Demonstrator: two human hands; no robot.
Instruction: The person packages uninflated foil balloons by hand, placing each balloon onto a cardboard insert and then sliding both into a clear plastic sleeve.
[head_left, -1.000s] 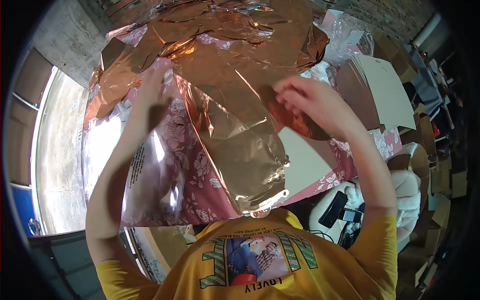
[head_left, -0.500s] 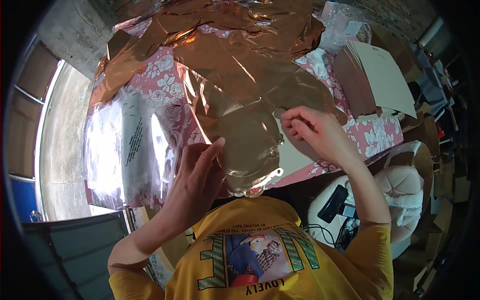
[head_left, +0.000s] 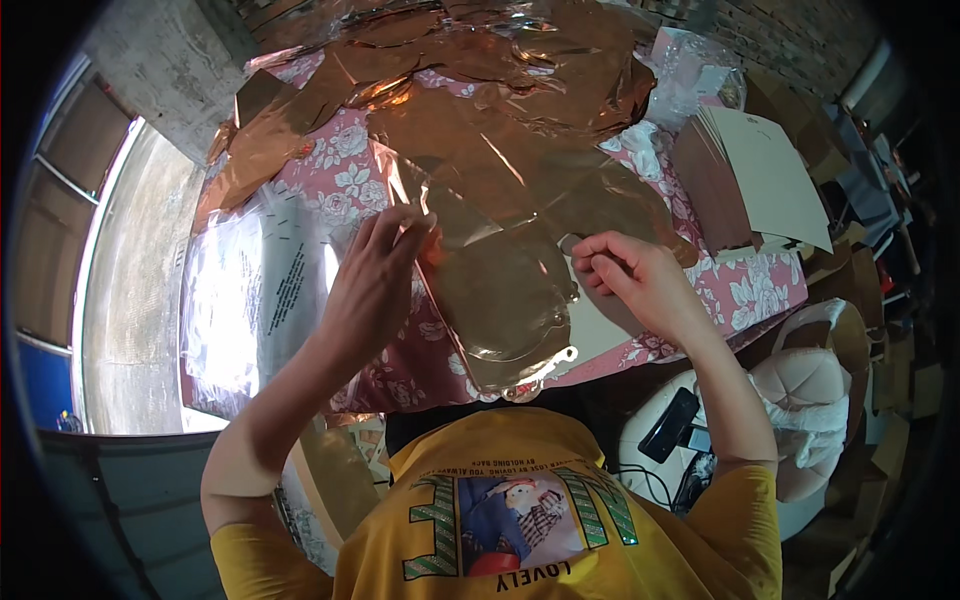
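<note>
A flat copper-coloured foil balloon (head_left: 490, 290) lies in front of me, shiny and creased, with a small holed tab at its near edge. Part of a cream card (head_left: 595, 320) shows from beneath its right side. My left hand (head_left: 370, 280) pinches the balloon's left edge, fingers closed. On the other side, my right hand (head_left: 640, 280) is closed with its fingertips at the foil's right edge, over the card. Whether those fingertips grip the foil or the card, I cannot make out.
More crumpled copper foil (head_left: 440, 50) covers the far side of the flowered tablecloth (head_left: 740, 285). Clear plastic bags (head_left: 235, 300) lie at the left. A stack of cream cards (head_left: 770, 175) stands at the right. Below it is a padded white seat (head_left: 800, 375) with a black phone (head_left: 668, 422).
My left hand has moved up and away along the foil's left edge. My right hand stays nearly in place at the foil's right edge. The view has shifted slightly.
</note>
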